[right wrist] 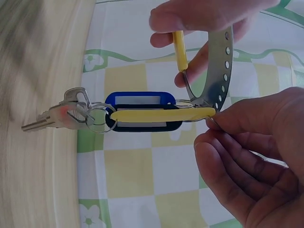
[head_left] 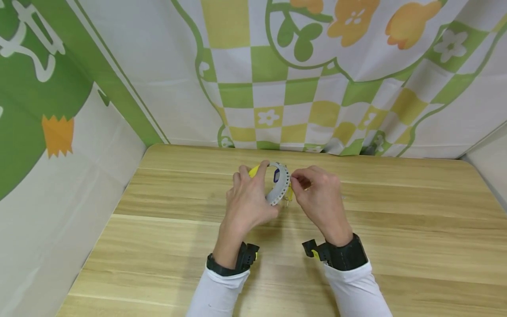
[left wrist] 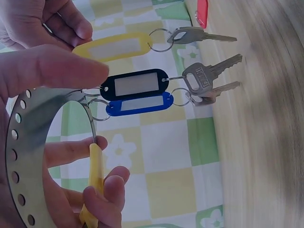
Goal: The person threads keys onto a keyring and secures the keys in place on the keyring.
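My left hand [head_left: 249,198] holds up a metal key hoop [head_left: 282,187], a flat ring with a row of holes and a yellow handle [left wrist: 96,166]. A black key tag [left wrist: 135,84] and a blue key tag [left wrist: 140,104] hang from the hoop by small split rings, each with a key at its far end. At the hoop's perforated edge, my right hand [head_left: 322,198] pinches the end of a yellow key tag [right wrist: 161,115] by its small wire ring. A silver key [left wrist: 190,35] dangles from that yellow tag. The right fingertips partly hide the wire ring.
Under both hands lies a wooden table [head_left: 396,246]. Part of a red tag [left wrist: 203,12] shows at the top of the left wrist view. A patterned curtain [head_left: 269,92] hangs behind the table, with another printed cloth [head_left: 91,185] along the left side.
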A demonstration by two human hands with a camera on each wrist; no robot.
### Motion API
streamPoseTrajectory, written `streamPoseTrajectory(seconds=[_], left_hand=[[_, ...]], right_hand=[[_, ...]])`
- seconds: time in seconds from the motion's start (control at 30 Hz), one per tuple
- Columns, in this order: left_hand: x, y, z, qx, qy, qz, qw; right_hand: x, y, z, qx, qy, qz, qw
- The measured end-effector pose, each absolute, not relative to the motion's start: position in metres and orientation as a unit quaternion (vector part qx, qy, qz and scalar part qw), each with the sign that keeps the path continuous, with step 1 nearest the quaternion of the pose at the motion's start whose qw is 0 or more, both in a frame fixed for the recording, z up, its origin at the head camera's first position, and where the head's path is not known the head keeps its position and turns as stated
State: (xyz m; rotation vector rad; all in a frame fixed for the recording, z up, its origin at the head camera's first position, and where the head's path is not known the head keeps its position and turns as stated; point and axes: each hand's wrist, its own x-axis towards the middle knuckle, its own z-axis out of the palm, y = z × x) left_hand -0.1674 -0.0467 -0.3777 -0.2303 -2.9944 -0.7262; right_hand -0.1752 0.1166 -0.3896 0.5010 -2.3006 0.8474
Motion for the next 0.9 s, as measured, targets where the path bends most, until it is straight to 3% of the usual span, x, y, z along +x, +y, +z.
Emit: streamPoseTrajectory(seconds=[0.53,0.9], left_hand=[[-0.168,-0.045,-0.378,-0.071,-0.970,-0.231,0.026],[-0.168,-0.040,-0.380,-0.036,-0.970,-0.238,0.045]], right_hand=[[-0.174,0.127,-0.388,0.228,-0.878,0.325,0.267],[-0.174,0.118,-0.389,0.153,-0.880,0.345,0.288]])
